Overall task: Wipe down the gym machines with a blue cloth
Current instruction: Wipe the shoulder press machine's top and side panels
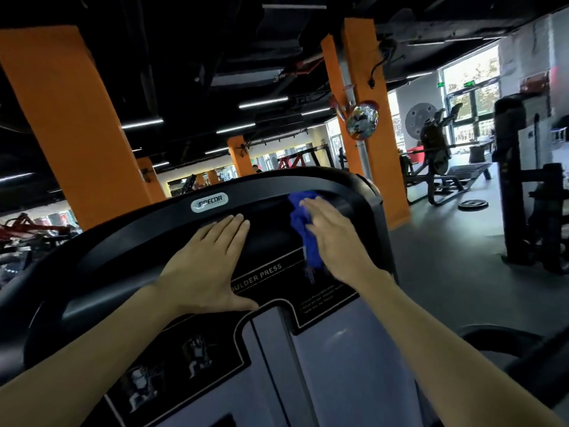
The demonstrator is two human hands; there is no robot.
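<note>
A black shoulder press machine (123, 241) with a curved top shroud and a "Precor" badge fills the foreground. My left hand (209, 260) lies flat on its dark upper panel, fingers straight and together. My right hand (335, 238) presses a crumpled blue cloth (303, 229) against the panel near the shroud's right end, with straight fingers. Most of the cloth sticks out to the left of and below that hand. Below the hands is the label panel (326, 291) reading "...ULDER PRESS".
Orange pillars stand at the left (70, 124) and behind the machine on the right (369, 118). Other gym machines (437, 167) and a weight plate on the floor (473, 204) are on the right. A dark rack (523, 192) stands at the far right on grey floor.
</note>
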